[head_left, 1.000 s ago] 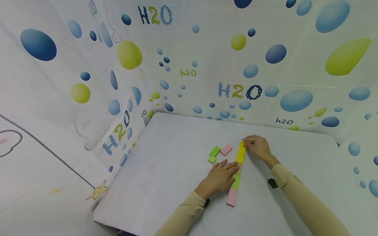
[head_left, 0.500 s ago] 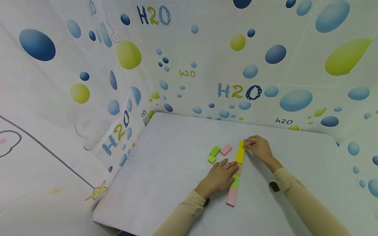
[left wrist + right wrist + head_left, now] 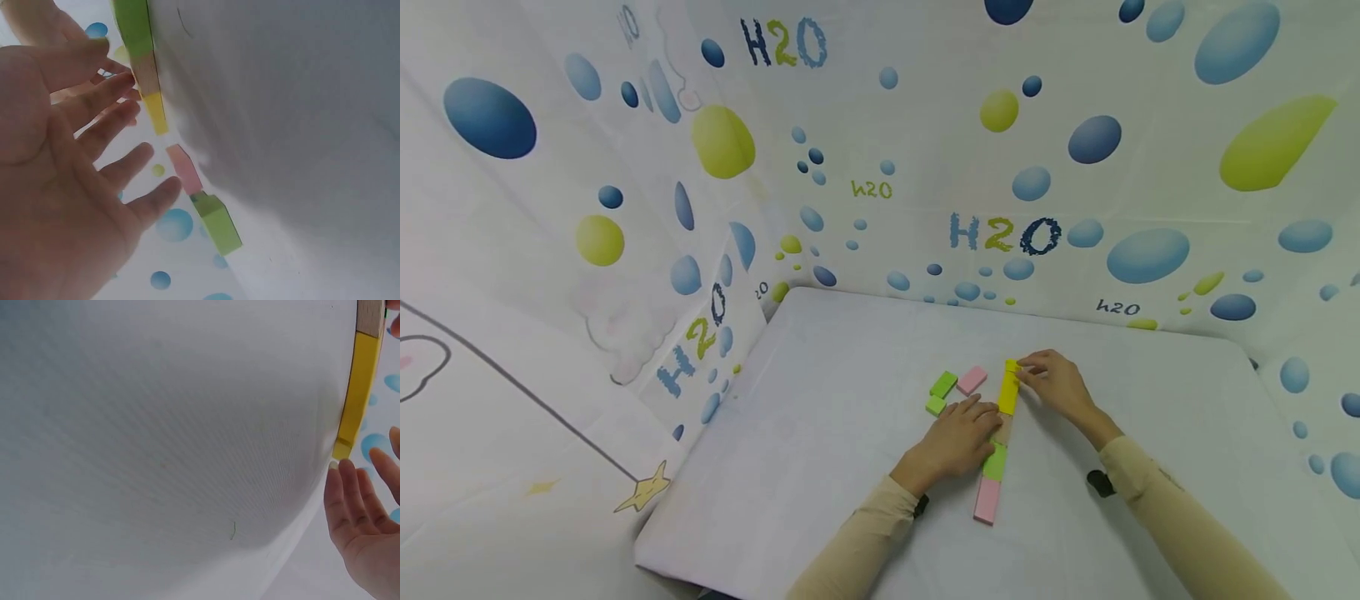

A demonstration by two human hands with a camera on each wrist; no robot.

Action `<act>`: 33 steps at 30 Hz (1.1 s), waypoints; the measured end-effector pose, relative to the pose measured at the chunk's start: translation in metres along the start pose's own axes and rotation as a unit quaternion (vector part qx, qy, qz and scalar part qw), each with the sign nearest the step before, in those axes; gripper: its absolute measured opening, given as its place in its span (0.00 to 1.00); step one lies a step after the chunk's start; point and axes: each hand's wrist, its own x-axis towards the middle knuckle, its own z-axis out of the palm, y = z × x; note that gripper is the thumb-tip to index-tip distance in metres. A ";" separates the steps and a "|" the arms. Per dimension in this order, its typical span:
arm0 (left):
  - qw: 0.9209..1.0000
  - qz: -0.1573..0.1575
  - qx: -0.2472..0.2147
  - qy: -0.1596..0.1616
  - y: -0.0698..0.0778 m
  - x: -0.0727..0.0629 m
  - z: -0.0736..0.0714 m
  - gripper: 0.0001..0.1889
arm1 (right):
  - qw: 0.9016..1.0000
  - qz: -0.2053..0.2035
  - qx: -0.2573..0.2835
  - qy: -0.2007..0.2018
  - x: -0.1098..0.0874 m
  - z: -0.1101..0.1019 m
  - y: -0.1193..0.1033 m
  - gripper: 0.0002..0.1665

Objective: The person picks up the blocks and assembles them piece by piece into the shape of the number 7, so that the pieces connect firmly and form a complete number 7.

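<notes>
A straight row of blocks runs away from me in the head view: a pink block [image 3: 987,501], a green block [image 3: 995,462], a plain wooden block [image 3: 1003,429], a long yellow block [image 3: 1008,393] and a small yellow block [image 3: 1012,365] at the far end. My left hand [image 3: 953,439] lies along the row's left side, its spread fingertips at the wooden and green blocks. Extended fingers of my right hand [image 3: 1060,385] reach the yellow end from the right. In the right wrist view, those fingertips stand right by the small yellow block [image 3: 342,449], curled round nothing.
Left of the row's far half lie a loose pink block [image 3: 972,380], a green block [image 3: 943,383] and a small green block [image 3: 936,406]. The white table [image 3: 820,417] meets a wall sheet [image 3: 925,242] printed with coloured drops at the back.
My left hand has eased slightly left, uncovering more of the wooden block. The right hand has slid a little toward me beside the yellow blocks. The row looks unchanged.
</notes>
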 end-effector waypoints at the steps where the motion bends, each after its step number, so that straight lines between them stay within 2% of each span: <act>1: 1.000 0.003 0.000 0.008 -0.002 0.001 0.001 0.22 | 1.000 0.002 0.000 -0.002 -0.001 0.000 0.000 0.18; 6: 0.999 0.004 -0.014 0.042 -0.011 0.008 0.000 0.20 | 1.000 -0.004 0.017 -0.006 -0.006 -0.001 -0.004 0.18; 10: 0.998 -0.018 -0.036 0.043 -0.018 0.012 -0.003 0.20 | 0.999 -0.009 0.031 -0.006 -0.011 -0.002 -0.009 0.18; 15: 0.996 -0.047 -0.054 0.047 -0.025 0.018 -0.006 0.21 | 1.000 -0.011 0.009 -0.004 -0.018 -0.003 -0.014 0.21; 23: 0.994 -0.080 -0.011 0.081 -0.036 0.028 -0.012 0.23 | 0.999 -0.041 -0.012 -0.007 -0.036 0.000 -0.018 0.23; 29: 0.990 -0.112 0.011 0.088 -0.047 0.039 -0.014 0.22 | 0.998 -0.062 -0.031 -0.013 -0.045 0.002 -0.025 0.27; 33: 0.988 -0.125 0.031 0.081 -0.052 0.045 -0.014 0.23 | 0.997 -0.068 -0.036 -0.022 -0.051 0.004 -0.030 0.27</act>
